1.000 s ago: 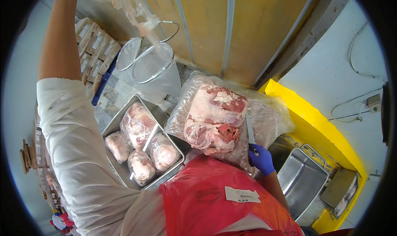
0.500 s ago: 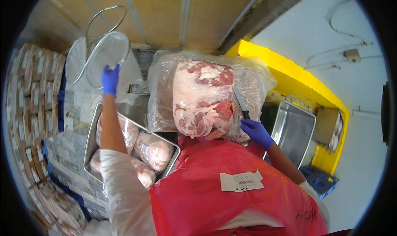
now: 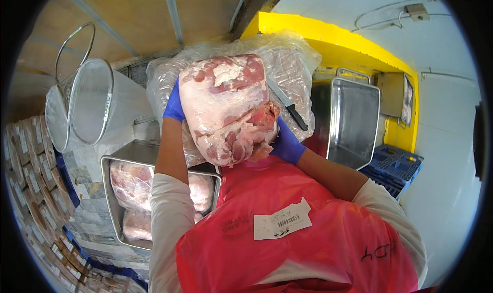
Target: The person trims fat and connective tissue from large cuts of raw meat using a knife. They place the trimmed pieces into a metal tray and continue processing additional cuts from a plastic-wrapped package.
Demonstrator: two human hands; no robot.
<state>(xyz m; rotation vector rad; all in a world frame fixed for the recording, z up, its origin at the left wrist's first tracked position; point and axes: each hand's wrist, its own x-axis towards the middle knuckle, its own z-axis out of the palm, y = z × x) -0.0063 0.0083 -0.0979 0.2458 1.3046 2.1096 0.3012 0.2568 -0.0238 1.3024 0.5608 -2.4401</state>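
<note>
A large slab of raw meat (image 3: 221, 111), pale fat on top with red muscle at its edges, is gripped between my two blue-gloved hands. My left hand (image 3: 174, 102) presses on its left side, fingers partly hidden behind it. At its lower right side is my right hand (image 3: 288, 143), most of those fingers out of sight under the meat. Beneath lies a clear plastic-wrapped bundle (image 3: 295, 62). A knife with a black handle (image 3: 297, 116) rests on the plastic, right of the meat, its blade pointing up and left.
Left of me a metal bin (image 3: 114, 200) holds several bagged meat pieces (image 3: 132, 182). Beyond it, wire hoops hold open a clear plastic bag (image 3: 123, 95). An upright metal tub (image 3: 354, 121) and a blue pallet (image 3: 393, 164) stand right, beside a yellow ledge (image 3: 328, 34). Stacked boxes (image 3: 38, 164) line the far left.
My left hand has come back from the hooped bag to the meat's left side. My right hand has moved from near the knife handle onto the meat.
</note>
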